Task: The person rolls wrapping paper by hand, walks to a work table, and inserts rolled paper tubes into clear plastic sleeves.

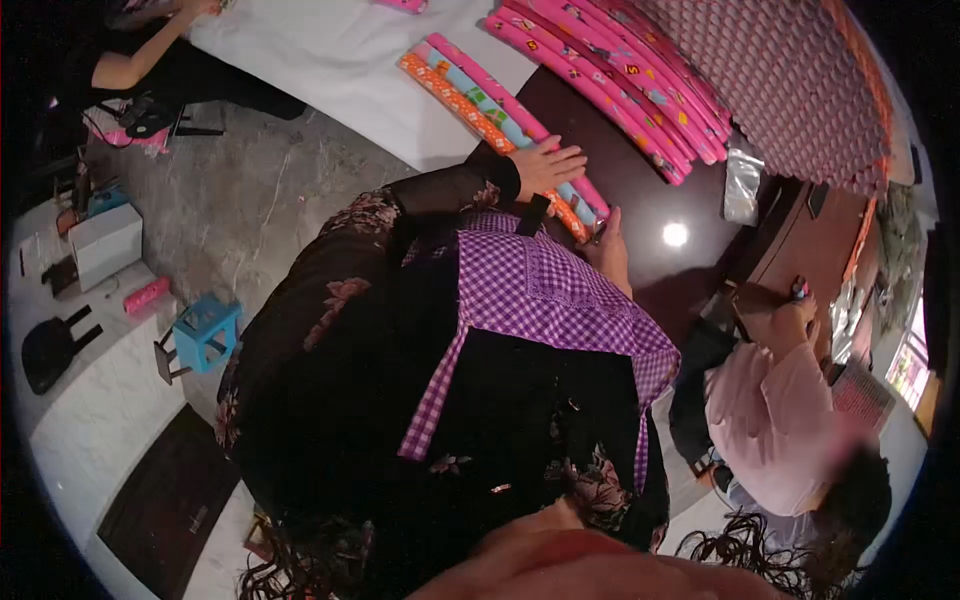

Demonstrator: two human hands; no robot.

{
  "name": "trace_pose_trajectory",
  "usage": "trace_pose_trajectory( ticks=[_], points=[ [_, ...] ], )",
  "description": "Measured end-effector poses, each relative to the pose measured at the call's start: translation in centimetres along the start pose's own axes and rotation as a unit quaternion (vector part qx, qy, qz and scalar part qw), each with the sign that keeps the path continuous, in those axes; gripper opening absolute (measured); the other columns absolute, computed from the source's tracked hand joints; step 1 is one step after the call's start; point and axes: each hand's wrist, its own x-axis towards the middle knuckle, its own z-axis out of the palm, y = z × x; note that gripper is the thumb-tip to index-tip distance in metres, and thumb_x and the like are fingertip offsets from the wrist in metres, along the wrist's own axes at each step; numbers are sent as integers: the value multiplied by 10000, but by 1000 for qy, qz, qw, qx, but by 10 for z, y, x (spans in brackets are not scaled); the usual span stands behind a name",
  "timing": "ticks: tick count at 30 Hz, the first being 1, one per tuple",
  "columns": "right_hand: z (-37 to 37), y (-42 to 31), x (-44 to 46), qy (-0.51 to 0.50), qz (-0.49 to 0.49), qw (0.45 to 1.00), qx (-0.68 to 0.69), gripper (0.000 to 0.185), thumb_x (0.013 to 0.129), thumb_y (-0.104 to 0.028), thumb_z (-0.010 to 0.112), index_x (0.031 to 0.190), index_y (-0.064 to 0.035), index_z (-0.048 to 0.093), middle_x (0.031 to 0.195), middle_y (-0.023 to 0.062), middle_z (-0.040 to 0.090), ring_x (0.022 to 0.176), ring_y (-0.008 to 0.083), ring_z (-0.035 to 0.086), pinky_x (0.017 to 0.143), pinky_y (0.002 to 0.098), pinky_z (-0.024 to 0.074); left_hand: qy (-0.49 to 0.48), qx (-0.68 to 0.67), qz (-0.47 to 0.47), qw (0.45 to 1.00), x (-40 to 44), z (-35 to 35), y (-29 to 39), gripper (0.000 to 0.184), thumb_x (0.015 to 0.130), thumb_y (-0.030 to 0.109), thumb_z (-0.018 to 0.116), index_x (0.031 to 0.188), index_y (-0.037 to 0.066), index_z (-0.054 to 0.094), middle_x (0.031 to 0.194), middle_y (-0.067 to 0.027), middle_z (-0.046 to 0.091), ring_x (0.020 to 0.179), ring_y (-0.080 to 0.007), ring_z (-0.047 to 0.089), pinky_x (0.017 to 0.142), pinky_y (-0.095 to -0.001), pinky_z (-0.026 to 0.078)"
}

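Three wrapping-paper-like rolls lie side by side on the dark table: an orange patterned roll (460, 105), a light blue and green one (490, 108) and a pink one (500, 87). Across their near part rests my left hand (547, 168), palm down with its fingers spread. My right hand (608, 255) is at the near ends of the rolls, its thumb or a finger raised beside the pink roll; the apron partly hides it, and its grip cannot be made out.
Many pink patterned rolls (610, 75) are stacked beyond the dark table top (665, 270). A clear plastic packet (742, 187) lies right of them. A co-worker in pink (765, 420) sits at the right; another person's arm (150, 50) shows upper left. A blue stool (205, 335) stands left.
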Motion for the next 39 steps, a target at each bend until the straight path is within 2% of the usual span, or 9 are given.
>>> trace_pose_trajectory(
  ticks=[5, 6, 11, 18, 20, 24, 25, 30, 39],
  points=[
    [-13, -20, 0, -10, 135, 941, 311, 479, 830, -196, 649, 1174, 92, 479, 891, 280, 622, 849, 397, 621, 729, 398, 483, 57, -7, -64, 996, -10, -4, 6, 800, 777, 394, 600, 1426, 44, 289, 1496, -124, 263, 1403, -296, 196, 1119, -507, 148],
    [-13, -3, 5, -32, 76, 997, 3, 405, 819, -196, 654, 1057, 105, 525, 824, 292, 613, 806, 430, 616, 685, 428, 475, 102, -51, -99, 989, -15, -6, 8, 797, 784, 410, 600, 1423, 44, 295, 1494, -126, 265, 1402, -303, 194, 1120, -508, 146],
    [-25, -15, -6, -52, 58, 996, 50, 364, 777, -166, 701, 1038, 64, 592, 841, 223, 667, 810, 255, 645, 688, 369, 475, 330, -198, -346, 856, -59, -17, -11, 619, 827, 412, 604, 1276, 18, 444, 1322, -195, 438, 1227, -367, 399, 1017, -478, 309],
    [-57, -15, -11, -226, 227, 885, 339, 254, 826, -99, 622, 1034, 46, 634, 842, 108, 681, 738, 141, 622, 661, 310, 471, 381, -574, -575, 441, -113, -3, -54, 521, 938, 479, 478, 1122, -8, 507, 1163, -189, 556, 1059, -305, 536, 925, -425, 427],
    [-69, -9, -10, -283, 207, 808, 474, 249, 834, -124, 683, 1003, 48, 620, 837, 96, 672, 700, 163, 626, 652, 310, 501, 409, -821, -394, 61, -100, -13, -47, 617, 900, 612, 429, 975, 14, 560, 1013, -177, 622, 1017, -318, 578, 862, -433, 474],
    [-96, -48, -17, -318, 186, 733, 572, 232, 815, -190, 714, 858, 8, 600, 747, 77, 641, 611, 135, 594, 553, 250, 480, 343, -911, -224, 48, -59, -28, -44, 809, 887, 703, 233, 1241, 8, 448, 1158, -227, 571, 1061, -367, 549, 936, -526, 422],
    [-96, -50, -17, -339, 181, 693, 610, 240, 830, -217, 696, 830, -3, 587, 720, 67, 625, 596, 136, 583, 542, 253, 474, 384, -908, -163, -45, -46, -36, -42, 725, 926, 584, 385, 1259, -56, 452, 1311, -247, 467, 1200, -369, 466, 1015, -511, 384],
    [-78, -49, -34, -330, 208, 509, 767, 417, 927, -455, 509, 729, -88, 515, 609, 17, 530, 570, 160, 523, 538, 304, 431, 427, -884, -187, 34, -22, -36, -60, 279, 904, 261, 588, 1074, 43, 552, 1030, -119, 627, 971, -254, 594, 885, -457, 476],
    [-64, -47, -49, -265, 191, 593, 736, 443, 924, -473, 512, 665, -118, 456, 559, -18, 446, 515, 108, 431, 512, 260, 361, 420, -873, -194, 157, -31, -65, -53, 115, 862, 40, 582, 966, 70, 545, 944, -93, 633, 877, -224, 624, 793, -396, 515]
  ],
)
